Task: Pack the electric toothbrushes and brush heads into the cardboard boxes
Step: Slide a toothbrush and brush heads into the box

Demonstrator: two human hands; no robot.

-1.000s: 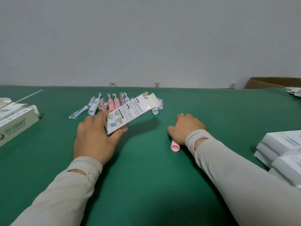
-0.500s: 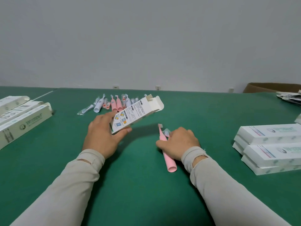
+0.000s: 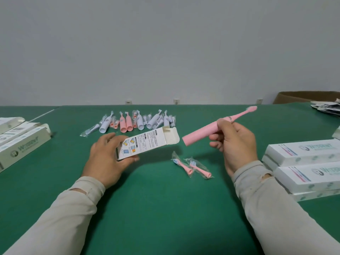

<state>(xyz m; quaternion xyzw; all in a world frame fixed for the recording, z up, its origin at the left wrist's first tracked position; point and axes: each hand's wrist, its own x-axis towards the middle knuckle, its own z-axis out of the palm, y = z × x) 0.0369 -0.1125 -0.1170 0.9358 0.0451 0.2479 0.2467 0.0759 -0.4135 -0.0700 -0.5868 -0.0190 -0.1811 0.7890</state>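
Left hand [image 3: 106, 159] gripping open-flapped toothbrush box [image 3: 147, 144], right hand [image 3: 237, 144] pinching pink electric toothbrush [image 3: 206, 134] just right of box, two wrapped pink brush heads [image 3: 191, 165] lying below-right of box

We have a single head-worn, wide-angle view, looking forward and slightly down across the green table [image 3: 165, 208] toward a pale wall [image 3: 165, 48]. It sits close above our forearms, and no second view shares the scene.
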